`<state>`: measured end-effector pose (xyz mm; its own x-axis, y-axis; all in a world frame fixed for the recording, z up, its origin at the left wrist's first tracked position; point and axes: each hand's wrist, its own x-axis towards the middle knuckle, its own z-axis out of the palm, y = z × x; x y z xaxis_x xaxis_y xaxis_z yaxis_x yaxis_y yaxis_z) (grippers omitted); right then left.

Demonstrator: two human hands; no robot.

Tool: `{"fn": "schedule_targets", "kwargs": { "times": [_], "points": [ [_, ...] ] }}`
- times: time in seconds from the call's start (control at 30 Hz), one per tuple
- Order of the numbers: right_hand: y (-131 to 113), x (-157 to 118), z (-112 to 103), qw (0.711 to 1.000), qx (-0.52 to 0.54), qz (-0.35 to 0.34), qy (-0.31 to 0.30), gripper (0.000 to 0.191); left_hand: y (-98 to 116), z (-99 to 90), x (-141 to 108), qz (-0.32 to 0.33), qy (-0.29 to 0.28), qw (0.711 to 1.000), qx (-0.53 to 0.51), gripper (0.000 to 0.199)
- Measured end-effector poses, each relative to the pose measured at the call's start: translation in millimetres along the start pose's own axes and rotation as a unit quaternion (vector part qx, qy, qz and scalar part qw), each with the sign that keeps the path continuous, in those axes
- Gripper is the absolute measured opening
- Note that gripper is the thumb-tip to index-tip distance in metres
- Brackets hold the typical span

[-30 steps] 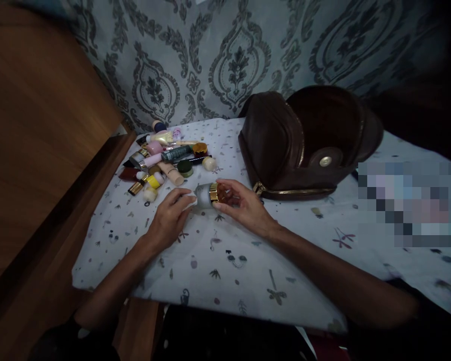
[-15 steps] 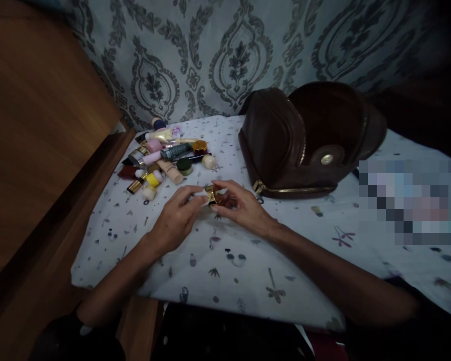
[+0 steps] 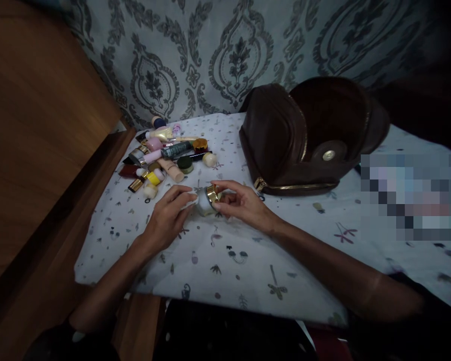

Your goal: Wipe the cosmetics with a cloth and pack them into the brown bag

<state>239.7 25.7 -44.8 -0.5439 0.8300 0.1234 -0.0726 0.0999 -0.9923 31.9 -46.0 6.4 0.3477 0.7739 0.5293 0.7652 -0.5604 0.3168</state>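
Over the front middle of the cloth, my right hand (image 3: 240,203) grips a small jar (image 3: 212,194) with a shiny gold band, thumb and fingers on either side of it. A pale, cloudy part of the jar faces left. My left hand (image 3: 169,213) is just to the left, its fingertips pinched on a small white piece (image 3: 192,197) that looks like a wipe or pad; its exact kind is unclear. A narrow gap separates the left fingertips from the gold band.
A pile of cosmetics, with a green tube (image 3: 176,149), a dark green jar (image 3: 185,164) and a beige tube (image 3: 173,170), lies at the back left. A brown leather bag (image 3: 278,135) stands unzipped at the right. Behind hangs a patterned curtain (image 3: 240,55); a wooden panel (image 3: 41,100) borders the left.
My left hand has moved left, away from the gold band, with the white piece in its fingers. More of the jar's pale part shows now. My right hand has hardly moved.
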Motion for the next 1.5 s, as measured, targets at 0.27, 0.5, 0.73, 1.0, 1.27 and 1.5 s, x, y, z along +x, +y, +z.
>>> {"fn": "schedule_targets", "kwargs": {
  "times": [0.27,0.5,0.73,1.0,1.27,1.5],
  "points": [
    [2.8,0.6,-0.9,1.000,0.017,-0.009,-0.019,0.060,9.8,7.8,7.1,0.052,-0.013,0.998,0.031,0.025],
    [-1.6,-0.4,-4.4,0.995,-0.092,-0.043,0.013,0.060,-8.7,1.1,-4.5,0.000,-0.010,1.000,0.010,0.018],
    [2.5,0.1,-4.3,0.991,-0.104,-0.083,-0.003,0.056,-4.2,1.5,-0.4,0.005,-0.004,1.000,0.016,0.015],
    [2.8,0.3,-3.7,0.988,-0.119,-0.101,0.009,0.055,9.3,12.6,3.8,0.074,-0.002,0.995,0.060,0.021],
    [5.2,2.6,-3.4,0.995,-0.075,-0.060,0.034,0.056,-13.3,4.7,-10.3,0.008,-0.007,1.000,0.029,0.019],
    [7.0,2.3,-2.5,0.998,-0.039,-0.037,0.022,0.062,-1.5,8.0,-4.3,0.035,-0.004,0.999,0.032,0.023]
  ]
}}
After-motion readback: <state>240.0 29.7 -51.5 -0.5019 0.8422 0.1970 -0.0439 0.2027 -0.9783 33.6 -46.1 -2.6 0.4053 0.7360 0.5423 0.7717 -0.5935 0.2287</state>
